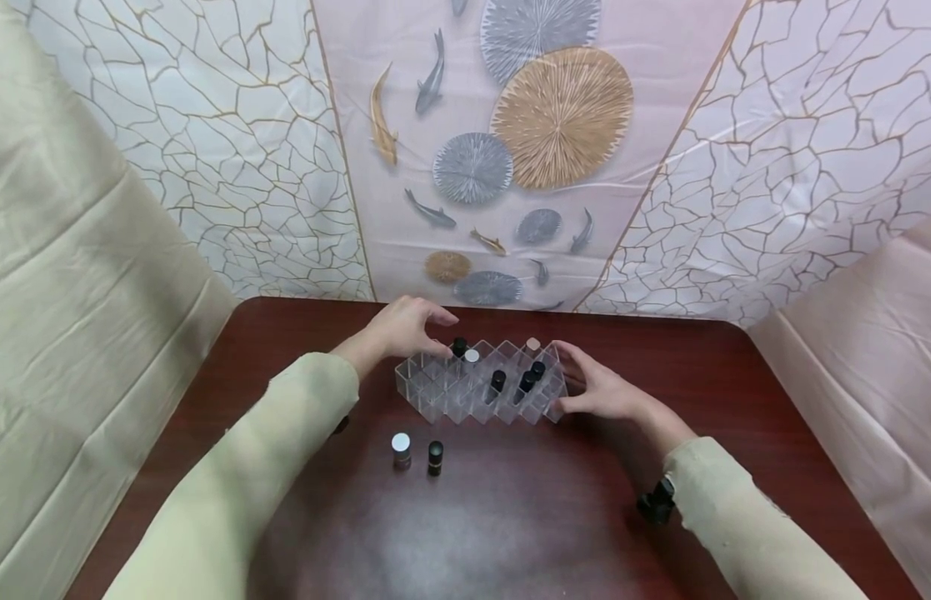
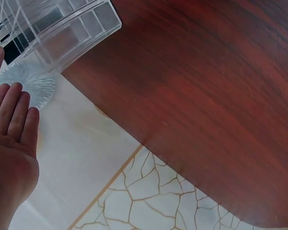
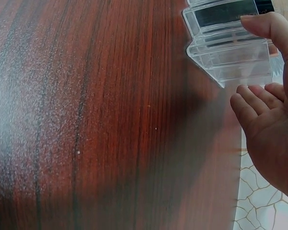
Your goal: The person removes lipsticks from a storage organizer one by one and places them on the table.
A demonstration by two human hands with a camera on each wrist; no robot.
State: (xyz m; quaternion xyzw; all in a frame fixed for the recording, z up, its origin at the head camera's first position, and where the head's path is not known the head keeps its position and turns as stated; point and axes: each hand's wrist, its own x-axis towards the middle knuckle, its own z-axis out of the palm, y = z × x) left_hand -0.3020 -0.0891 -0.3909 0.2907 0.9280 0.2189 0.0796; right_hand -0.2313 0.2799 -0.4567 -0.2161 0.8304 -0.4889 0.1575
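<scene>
A clear plastic organizer (image 1: 473,392) with zigzag compartments stands near the back of the table. My right hand (image 1: 596,390) grips its right end, thumb at the front corner and fingers at the back. In the right wrist view, the thumb of that hand (image 3: 273,110) lies at a black-capped tube (image 3: 225,13) in the organizer. My left hand (image 1: 408,327) hovers at the back left with fingers extended, holding nothing. Its thumb is beside a black-capped tube (image 1: 459,346). Near that are a white-capped tube (image 1: 472,357), several black tubes (image 1: 498,381) and a beige-capped one (image 1: 533,343).
In front of the organizer, a white-capped bottle (image 1: 401,450) and a small black tube (image 1: 435,458) stand upright on the dark red wooden table (image 1: 510,517). Patterned cloth (image 1: 473,167) hangs behind the table's back edge, with pale cloth (image 1: 75,250) at both sides.
</scene>
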